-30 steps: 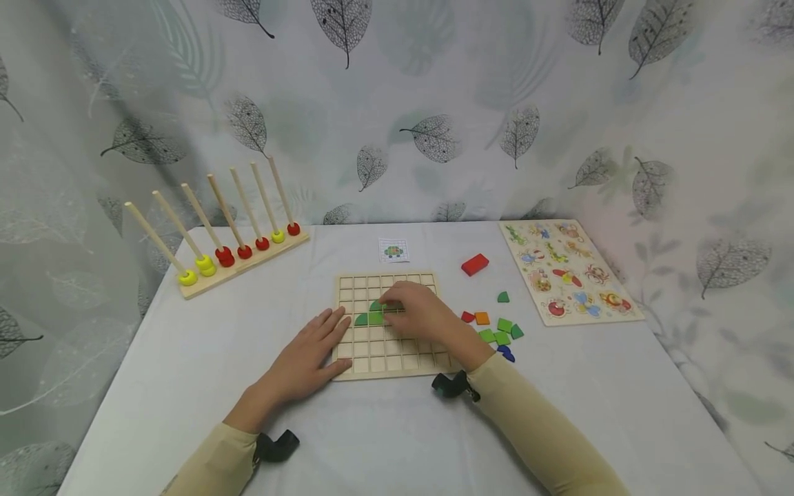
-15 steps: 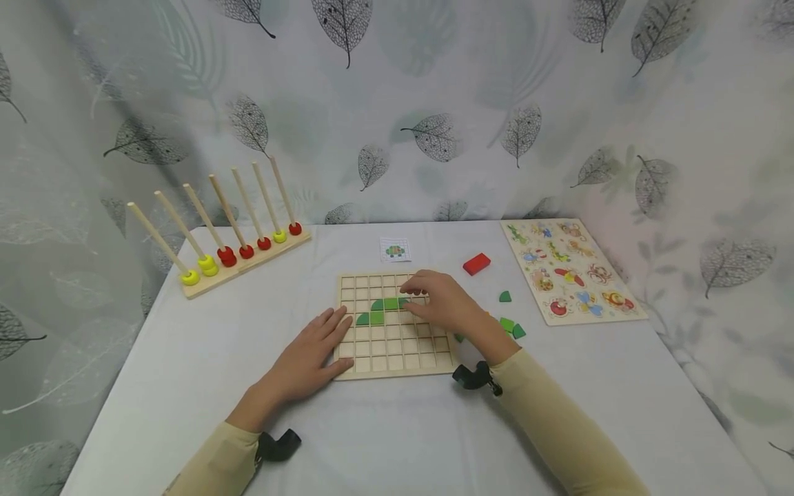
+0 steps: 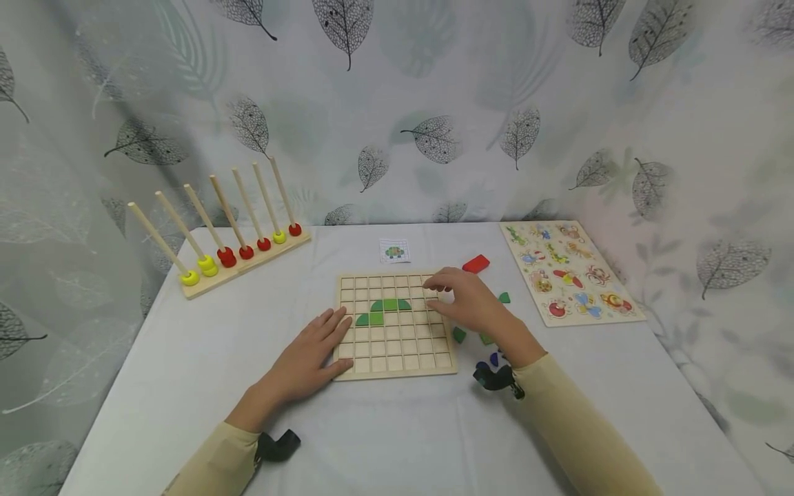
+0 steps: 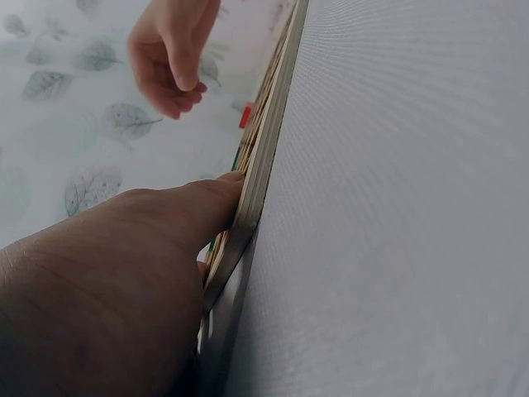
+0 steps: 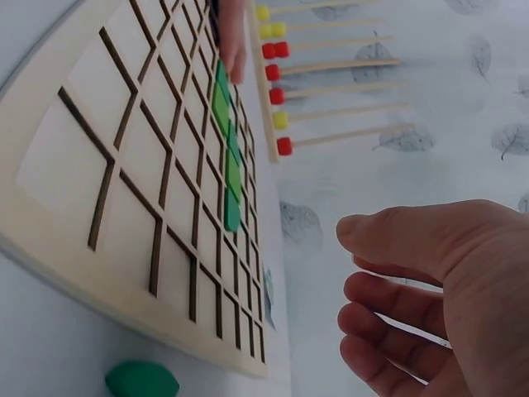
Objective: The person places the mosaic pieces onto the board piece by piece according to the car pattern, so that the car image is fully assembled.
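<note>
A wooden grid board (image 3: 366,368) lies flat on the white table. Light green squares (image 3: 390,304) and dark green rounded pieces (image 3: 362,319) sit in two neighbouring rows of its cells. My left hand (image 3: 310,355) rests on the board's left edge, fingers spread flat and thumb along the near side. Above the board's right edge hovers my right hand (image 3: 468,303), its fingers loosely bent; in the right wrist view nothing lies between thumb and fingertips. Partly under the right forearm are a dark green piece (image 3: 459,335), a light green piece (image 3: 486,338) and blue pieces (image 3: 494,359).
A small pattern card (image 3: 394,251) lies behind the board. A red block (image 3: 476,264) and another dark green piece (image 3: 504,297) are to the right. A picture puzzle board (image 3: 564,272) stands farther right, and a peg rack (image 3: 248,265) with red and yellow beads is at back left.
The right hand has withdrawn rightward from the grid, uncovering a dark green piece at the right end of the upper row. The left hand has stayed in place.
</note>
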The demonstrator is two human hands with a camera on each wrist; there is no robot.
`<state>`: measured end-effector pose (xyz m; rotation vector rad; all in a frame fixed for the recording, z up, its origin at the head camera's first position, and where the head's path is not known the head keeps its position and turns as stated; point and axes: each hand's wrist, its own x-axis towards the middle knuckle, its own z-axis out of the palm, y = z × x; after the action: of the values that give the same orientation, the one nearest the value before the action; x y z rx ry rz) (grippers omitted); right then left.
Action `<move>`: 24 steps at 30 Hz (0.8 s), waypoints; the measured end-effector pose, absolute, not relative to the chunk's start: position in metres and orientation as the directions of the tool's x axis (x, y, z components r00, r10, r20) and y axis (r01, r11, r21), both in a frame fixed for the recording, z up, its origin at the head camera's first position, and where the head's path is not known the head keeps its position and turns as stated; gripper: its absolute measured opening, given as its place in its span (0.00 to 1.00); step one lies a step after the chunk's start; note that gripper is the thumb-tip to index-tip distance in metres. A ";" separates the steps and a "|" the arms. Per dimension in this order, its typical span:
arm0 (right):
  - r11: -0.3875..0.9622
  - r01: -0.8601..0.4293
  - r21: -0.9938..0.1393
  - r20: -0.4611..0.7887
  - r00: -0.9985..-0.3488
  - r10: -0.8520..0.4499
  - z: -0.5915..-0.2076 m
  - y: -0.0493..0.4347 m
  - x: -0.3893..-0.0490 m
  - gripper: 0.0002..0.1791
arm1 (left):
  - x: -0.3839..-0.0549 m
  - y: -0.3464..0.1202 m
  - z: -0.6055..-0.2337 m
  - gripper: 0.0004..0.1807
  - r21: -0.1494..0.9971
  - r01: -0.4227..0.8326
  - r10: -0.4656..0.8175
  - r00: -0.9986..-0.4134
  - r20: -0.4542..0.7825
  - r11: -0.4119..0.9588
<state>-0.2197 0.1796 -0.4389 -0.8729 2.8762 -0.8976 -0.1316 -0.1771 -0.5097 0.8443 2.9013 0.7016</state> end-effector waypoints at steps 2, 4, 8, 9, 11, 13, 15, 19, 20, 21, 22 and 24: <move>0.675 -0.518 -0.525 0.178 -0.843 -0.508 -0.438 0.187 -0.219 0.19 | -0.132 -0.177 -0.509 0.46 0.433 0.501 0.519 -0.851 0.087 0.749; 0.683 -0.508 -0.525 0.184 -0.851 -0.491 -0.438 0.194 -0.219 0.18 | -0.132 -0.177 -0.509 0.46 0.432 0.501 0.519 -0.851 0.085 0.750; 0.716 -0.469 -0.517 0.168 -0.876 -0.453 -0.438 0.206 -0.218 0.18 | -0.131 -0.176 -0.507 0.46 0.431 0.501 0.518 -0.851 0.087 0.751; 0.724 -0.459 -0.515 0.161 -0.882 -0.444 -0.438 0.210 -0.218 0.19 | -0.131 -0.176 -0.507 0.46 0.431 0.502 0.518 -0.851 0.089 0.750; 0.732 -0.442 -0.518 0.153 -0.890 -0.429 -0.438 0.216 -0.217 0.19 | -0.131 -0.176 -0.506 0.46 0.432 0.503 0.519 -0.850 0.092 0.749; 0.742 -0.421 -0.522 0.141 -0.900 -0.412 -0.438 0.222 -0.216 0.19 | -0.131 -0.176 -0.506 0.46 0.432 0.505 0.520 -0.849 0.092 0.747; 0.750 -0.402 -0.526 0.128 -0.909 -0.397 -0.438 0.228 -0.216 0.19 | -0.130 -0.175 -0.505 0.46 0.433 0.505 0.522 -0.848 0.090 0.747; 0.753 -0.381 -0.536 0.110 -0.916 -0.385 -0.437 0.236 -0.214 0.19 | -0.130 -0.176 -0.505 0.46 0.434 0.504 0.521 -0.849 0.090 0.746; 0.753 -0.380 -0.537 0.109 -0.916 -0.385 -0.437 0.238 -0.214 0.19 | -0.130 -0.176 -0.505 0.46 0.435 0.504 0.521 -0.849 0.091 0.746; 0.753 -0.384 -0.535 0.110 -0.915 -0.389 -0.438 0.240 -0.213 0.19 | -0.130 -0.176 -0.505 0.46 0.434 0.504 0.520 -0.850 0.091 0.747; 0.752 -0.391 -0.530 0.111 -0.912 -0.395 -0.439 0.242 -0.213 0.19 | -0.130 -0.176 -0.506 0.46 0.433 0.504 0.519 -0.850 0.092 0.748; 0.757 -0.395 -0.520 0.109 -0.910 -0.400 -0.441 0.247 -0.213 0.18 | -0.130 -0.176 -0.506 0.46 0.430 0.503 0.519 -0.850 0.089 0.750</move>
<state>-0.2130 0.2468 -0.4410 -0.6644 2.9362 -0.8664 -0.1300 -0.1757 -0.5059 0.8481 2.9046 0.6980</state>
